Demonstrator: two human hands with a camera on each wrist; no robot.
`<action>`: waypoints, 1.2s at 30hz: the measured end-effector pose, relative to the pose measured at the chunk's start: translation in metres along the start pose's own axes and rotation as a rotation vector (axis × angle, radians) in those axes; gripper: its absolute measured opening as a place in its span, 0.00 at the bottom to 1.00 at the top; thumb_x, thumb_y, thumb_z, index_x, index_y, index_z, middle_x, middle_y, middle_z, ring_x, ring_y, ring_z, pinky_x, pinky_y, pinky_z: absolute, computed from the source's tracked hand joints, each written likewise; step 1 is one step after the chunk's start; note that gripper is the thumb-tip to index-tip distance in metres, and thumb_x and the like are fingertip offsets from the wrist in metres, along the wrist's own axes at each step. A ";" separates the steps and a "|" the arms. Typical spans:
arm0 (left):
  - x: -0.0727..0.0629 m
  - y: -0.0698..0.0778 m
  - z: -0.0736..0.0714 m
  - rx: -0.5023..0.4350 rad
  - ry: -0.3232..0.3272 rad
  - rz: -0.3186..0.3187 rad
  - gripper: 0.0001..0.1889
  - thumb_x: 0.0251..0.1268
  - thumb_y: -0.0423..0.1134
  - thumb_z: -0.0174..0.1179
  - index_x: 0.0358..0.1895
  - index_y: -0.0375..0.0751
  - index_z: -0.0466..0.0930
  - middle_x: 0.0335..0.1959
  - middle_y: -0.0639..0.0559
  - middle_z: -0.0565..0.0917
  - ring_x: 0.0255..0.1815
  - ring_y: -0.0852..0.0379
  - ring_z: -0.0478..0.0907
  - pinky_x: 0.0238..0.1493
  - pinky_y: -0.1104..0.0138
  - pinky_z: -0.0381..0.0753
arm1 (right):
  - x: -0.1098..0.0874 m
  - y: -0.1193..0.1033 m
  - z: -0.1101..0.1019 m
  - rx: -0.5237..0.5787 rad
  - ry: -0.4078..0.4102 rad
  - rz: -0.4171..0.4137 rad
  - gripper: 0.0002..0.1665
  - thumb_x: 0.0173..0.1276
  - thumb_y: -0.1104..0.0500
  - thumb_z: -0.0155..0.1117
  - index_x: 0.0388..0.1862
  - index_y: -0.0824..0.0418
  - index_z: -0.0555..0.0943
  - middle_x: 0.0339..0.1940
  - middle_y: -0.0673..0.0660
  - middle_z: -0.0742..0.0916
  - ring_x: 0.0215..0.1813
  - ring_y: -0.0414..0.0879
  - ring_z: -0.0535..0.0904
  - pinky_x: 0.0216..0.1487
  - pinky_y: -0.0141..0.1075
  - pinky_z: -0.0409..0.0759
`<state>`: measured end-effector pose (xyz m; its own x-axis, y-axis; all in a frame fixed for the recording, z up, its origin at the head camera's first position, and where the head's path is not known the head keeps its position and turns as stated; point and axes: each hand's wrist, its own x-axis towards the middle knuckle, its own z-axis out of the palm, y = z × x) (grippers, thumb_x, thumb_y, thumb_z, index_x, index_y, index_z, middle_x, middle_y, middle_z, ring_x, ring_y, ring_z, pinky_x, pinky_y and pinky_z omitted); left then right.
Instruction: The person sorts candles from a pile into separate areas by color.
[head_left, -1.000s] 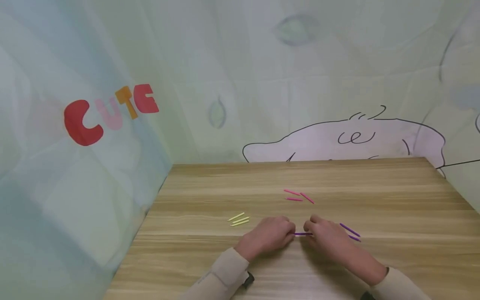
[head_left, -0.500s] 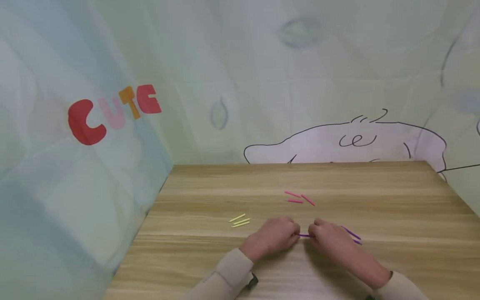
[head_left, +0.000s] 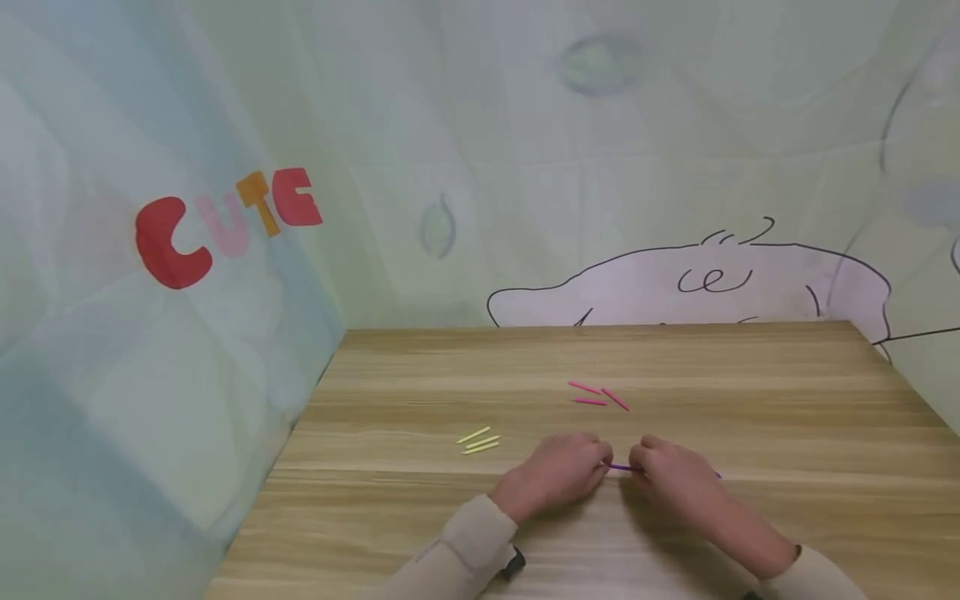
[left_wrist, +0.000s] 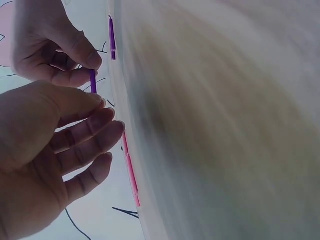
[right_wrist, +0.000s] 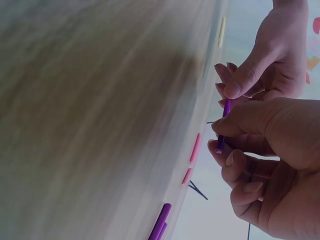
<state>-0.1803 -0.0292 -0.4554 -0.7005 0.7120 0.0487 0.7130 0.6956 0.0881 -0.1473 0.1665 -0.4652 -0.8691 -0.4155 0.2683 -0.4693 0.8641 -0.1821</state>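
Both hands pinch one thin, candle-like purple stick (head_left: 622,467) just over the wooden table. Its left end is between the thumb and fingertips of my left hand (head_left: 561,468). My right hand (head_left: 684,482) has the other end, and the right wrist view shows that end (right_wrist: 220,145) poking out past the thumb. Only a short length of the stick shows between the two hands. Two loose purple sticks (right_wrist: 160,220) lie beside my right hand, mostly hidden behind it in the head view.
Several yellow sticks (head_left: 481,444) lie left of my left hand. Farther back are several pink sticks (head_left: 590,402). The wooden table (head_left: 420,358) ends at a printed fabric backdrop (head_left: 510,183) behind and to the left.
Both hands, still pinching the purple stick, have shifted a little to the right. My right hand now covers most of the loose purple sticks in the head view.
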 end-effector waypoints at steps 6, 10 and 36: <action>0.005 0.005 0.002 0.030 0.024 0.021 0.09 0.78 0.40 0.61 0.44 0.51 0.91 0.38 0.60 0.90 0.37 0.67 0.83 0.33 0.77 0.77 | -0.004 0.005 -0.001 -0.006 0.031 -0.020 0.11 0.58 0.65 0.80 0.26 0.55 0.84 0.26 0.46 0.81 0.25 0.39 0.77 0.26 0.31 0.76; 0.007 0.007 0.004 0.036 0.028 0.029 0.09 0.78 0.41 0.61 0.43 0.52 0.91 0.36 0.60 0.89 0.34 0.67 0.81 0.31 0.78 0.75 | -0.007 0.008 0.000 -0.009 0.031 -0.022 0.11 0.57 0.64 0.81 0.26 0.54 0.84 0.26 0.46 0.81 0.25 0.39 0.77 0.26 0.31 0.76; -0.006 0.000 -0.001 -0.003 -0.030 -0.050 0.09 0.76 0.40 0.63 0.51 0.49 0.90 0.46 0.57 0.91 0.44 0.64 0.87 0.42 0.74 0.84 | -0.006 0.035 -0.009 -0.025 -0.054 0.135 0.05 0.62 0.63 0.77 0.30 0.58 0.87 0.27 0.51 0.82 0.26 0.43 0.77 0.25 0.40 0.79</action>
<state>-0.1763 -0.0332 -0.4542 -0.7339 0.6791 0.0140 0.6772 0.7299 0.0926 -0.1570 0.2022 -0.4643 -0.9314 -0.3093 0.1920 -0.3444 0.9195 -0.1894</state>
